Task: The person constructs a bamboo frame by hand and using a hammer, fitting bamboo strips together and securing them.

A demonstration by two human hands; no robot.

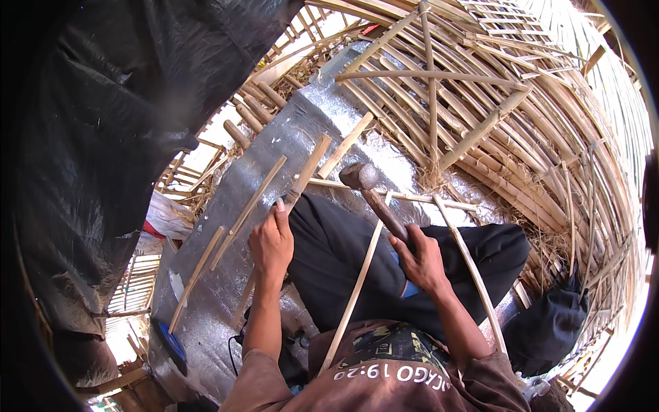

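My left hand (270, 242) is closed around a flat bamboo strip (309, 167), thumb laid along it, the strip slanting up and away to the right. In my right hand (422, 259) is a hammer (386, 214), gripped by its dark wooden handle. Its blunt, heavy head points up and away, close to the strip's far end but apart from it. Across my lap lies a light frame of thin bamboo sticks: a crosspiece (405, 196) with a left stick (357, 292) and a right stick (473, 278) running back toward my body.
Loose bamboo strips (247, 214) lie on the silvery sheet (206, 329) at my left. A large stack of bamboo lattice (494, 130) rises ahead and right. Black sheeting (117, 137) hangs at the left. A dark cloth bundle (549, 329) sits beside my right knee.
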